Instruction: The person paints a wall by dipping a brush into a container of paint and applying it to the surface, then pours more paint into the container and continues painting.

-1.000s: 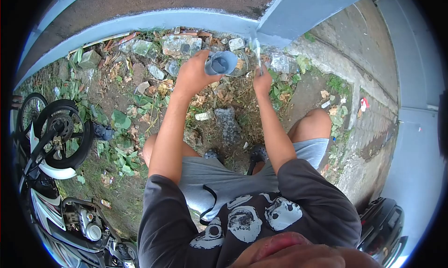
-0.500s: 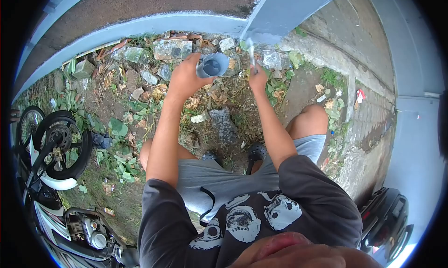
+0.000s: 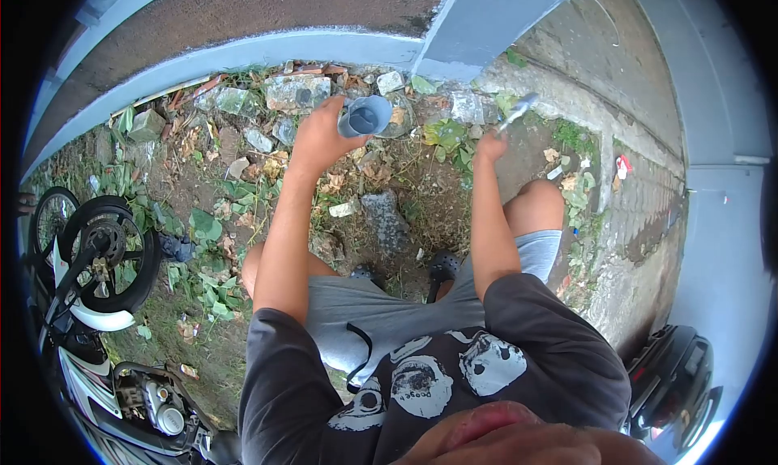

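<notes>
Crouching over a patch of littered ground, the person holds both arms out toward the far wall (image 3: 243,48). The left hand (image 3: 318,138) has its grip wrapped around a grey plastic cup (image 3: 365,115), fingers on its side, with the open mouth tipped up toward the viewer. The cup is in the air above the rubble at the foot of the wall, just near of a flat pale stone (image 3: 297,92).

The right hand (image 3: 489,146) is well to the right of the cup. Its grip is closed on a thin pale tool (image 3: 517,110) that points up and to the right, its tip over the edge of the concrete strip (image 3: 567,84). What kind of tool it is cannot be told.

Between the two arms, nearer the person, a dark oblong stone (image 3: 385,219) lies among dry leaves and green weeds. Black sandals (image 3: 444,264) show below it, between the knees.

At the left edge a motorcycle (image 3: 105,246) is parked with its wheel toward the weeds. A second dark machine (image 3: 673,384) sits at the near right, beside a paved channel (image 3: 640,214).
</notes>
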Demonstrator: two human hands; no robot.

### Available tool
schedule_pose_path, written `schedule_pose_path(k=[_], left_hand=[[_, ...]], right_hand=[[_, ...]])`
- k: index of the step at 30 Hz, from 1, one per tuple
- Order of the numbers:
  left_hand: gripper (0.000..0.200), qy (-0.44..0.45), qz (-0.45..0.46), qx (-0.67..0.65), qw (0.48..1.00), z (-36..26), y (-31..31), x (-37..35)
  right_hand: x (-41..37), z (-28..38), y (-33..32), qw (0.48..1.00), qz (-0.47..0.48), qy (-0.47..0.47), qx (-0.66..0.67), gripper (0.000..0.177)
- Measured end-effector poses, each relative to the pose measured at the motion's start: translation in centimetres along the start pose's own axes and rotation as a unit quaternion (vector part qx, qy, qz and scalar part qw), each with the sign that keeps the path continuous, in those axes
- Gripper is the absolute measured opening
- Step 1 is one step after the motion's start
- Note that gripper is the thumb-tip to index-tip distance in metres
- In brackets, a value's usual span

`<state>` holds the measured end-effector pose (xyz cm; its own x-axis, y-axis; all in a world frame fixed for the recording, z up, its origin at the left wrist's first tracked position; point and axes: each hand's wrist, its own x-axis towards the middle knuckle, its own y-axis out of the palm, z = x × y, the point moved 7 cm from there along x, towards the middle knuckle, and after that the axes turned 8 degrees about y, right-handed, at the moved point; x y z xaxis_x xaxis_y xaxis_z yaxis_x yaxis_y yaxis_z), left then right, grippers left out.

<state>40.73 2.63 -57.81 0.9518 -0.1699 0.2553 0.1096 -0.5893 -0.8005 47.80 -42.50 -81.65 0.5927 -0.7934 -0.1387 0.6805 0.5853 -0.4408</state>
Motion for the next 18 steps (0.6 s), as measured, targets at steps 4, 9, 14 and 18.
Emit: schedule_pose_path(k=[4, 9, 14, 18], left_hand=[[0.081, 0.001, 0.003, 0.004, 1.0, -0.3, 0.3, 0.2], [0.08, 0.001, 0.013, -0.006, 1.0, -0.6, 0.6, 0.3], [0.078, -0.003, 0.013, -0.016, 1.0, -0.8, 0.4, 0.2], [0.078, -0.009, 0.015, -0.003, 1.0, -1.1, 0.4, 0.1]], right_hand=[[-14.9, 7.6, 6.6, 0.911, 0.341, -0.183, -0.144, 0.033], [-17.0, 6.4, 7.7, 0.942, 0.323, -0.063, -0.062, 0.036], [-9.0, 1.8, 4.1, 0.964, 0.206, 0.093, 0.141, 0.035], [-6.6, 3.4, -0.1, 0.957, 0.08, 0.147, 0.237, 0.037]])
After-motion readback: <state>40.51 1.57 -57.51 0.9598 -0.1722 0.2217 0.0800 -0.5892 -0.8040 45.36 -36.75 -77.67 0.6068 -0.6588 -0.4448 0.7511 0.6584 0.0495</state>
